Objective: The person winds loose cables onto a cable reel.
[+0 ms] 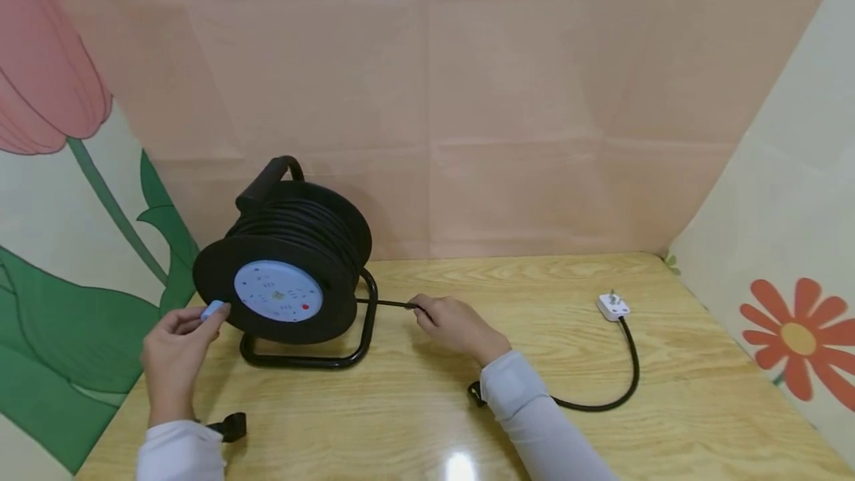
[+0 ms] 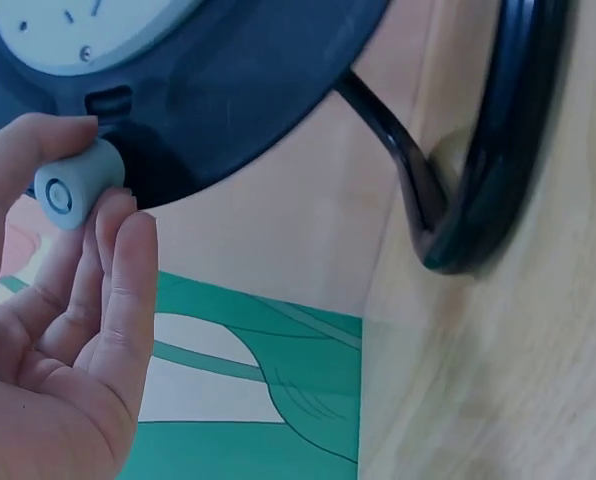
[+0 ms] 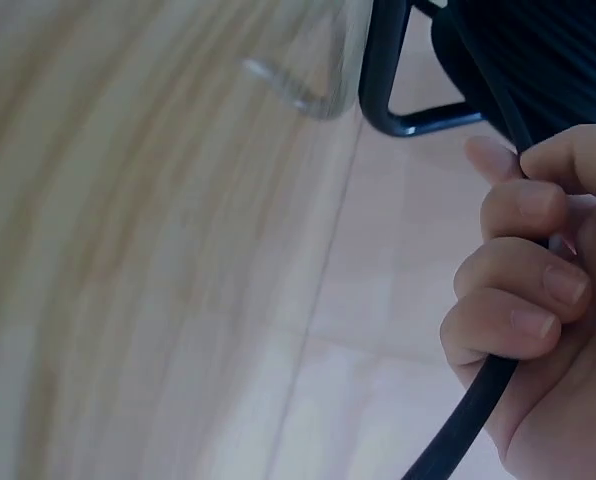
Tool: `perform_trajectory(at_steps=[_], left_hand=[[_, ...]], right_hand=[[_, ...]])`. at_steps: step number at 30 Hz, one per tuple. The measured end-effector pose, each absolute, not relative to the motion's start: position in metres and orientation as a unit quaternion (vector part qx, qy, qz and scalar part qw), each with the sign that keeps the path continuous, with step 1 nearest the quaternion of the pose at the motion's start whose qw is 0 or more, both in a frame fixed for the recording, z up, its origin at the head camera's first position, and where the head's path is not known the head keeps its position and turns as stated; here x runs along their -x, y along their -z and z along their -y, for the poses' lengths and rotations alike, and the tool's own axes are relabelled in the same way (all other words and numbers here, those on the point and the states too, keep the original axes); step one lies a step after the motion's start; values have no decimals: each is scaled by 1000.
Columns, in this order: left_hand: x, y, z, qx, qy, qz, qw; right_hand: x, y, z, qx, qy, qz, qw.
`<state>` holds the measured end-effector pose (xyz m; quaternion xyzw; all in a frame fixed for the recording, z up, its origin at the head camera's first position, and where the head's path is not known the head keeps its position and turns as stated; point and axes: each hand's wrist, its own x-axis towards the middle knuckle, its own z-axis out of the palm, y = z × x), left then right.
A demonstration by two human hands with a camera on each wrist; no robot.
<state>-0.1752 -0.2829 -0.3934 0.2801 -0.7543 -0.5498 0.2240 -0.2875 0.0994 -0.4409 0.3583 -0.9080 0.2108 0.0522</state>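
Observation:
A black cable reel (image 1: pixel 220 266) stands on its tubular frame at the left of the table, with a pale blue socket panel (image 1: pixel 277 291) on its front face. At the rim of the reel, my left hand (image 1: pixel 177 362) pinches the small light-blue crank knob (image 2: pixel 83 182) between thumb and fingers. To the right of the reel, my right hand (image 1: pixel 461 325) grips the black cable (image 3: pixel 468 410), its fingers curled round it in the right wrist view. The cable runs taut from the drum to that hand. Farther right lies the white plug (image 1: pixel 613 306), its metal pins up.
The loose cable end (image 1: pixel 634 362) curves over the wooden table (image 1: pixel 374 429) to the plug, partly behind my right sleeve. A black strap (image 1: pixel 230 427) shows beside my left wrist. A pink backdrop (image 1: pixel 501 132) closes off the back, and flower-print panels (image 1: pixel 815 191) stand at the sides.

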Motion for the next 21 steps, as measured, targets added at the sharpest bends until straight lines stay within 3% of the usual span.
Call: perform_trajectory(at_steps=[10, 21], left_hand=[[179, 383, 275, -216, 753, 547, 295], [183, 371, 265, -152, 835, 403, 343]], right_hand=[[281, 442, -93, -367, -241, 899, 9], [283, 447, -92, -372, -262, 890, -42]])
